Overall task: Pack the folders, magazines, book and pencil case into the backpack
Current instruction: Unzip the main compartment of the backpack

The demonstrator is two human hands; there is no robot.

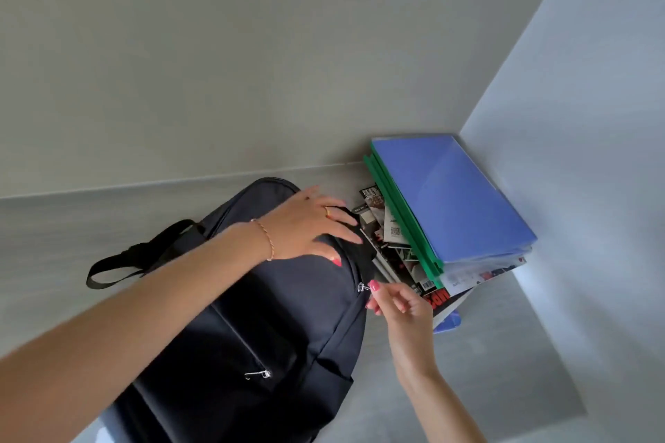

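Note:
A black backpack [288, 327] lies flat on the grey surface, front side up. My left hand [309, 227] presses on its top end, fingers spread over the fabric. My right hand [399, 302] pinches the silver zipper pull [362, 287] on the backpack's right side. Just right of the bag sits a stack: a blue folder [453, 194] on top, green folders [403, 219] under it, and several magazines [392, 255] below. Book and pencil case cannot be told apart in the stack.
The grey surface [503, 352] meets a grey back wall and a pale right wall [575, 155] that close the corner behind the stack. A black strap [136, 255] trails left from the backpack. A blue corner [449, 324] pokes out under the magazines.

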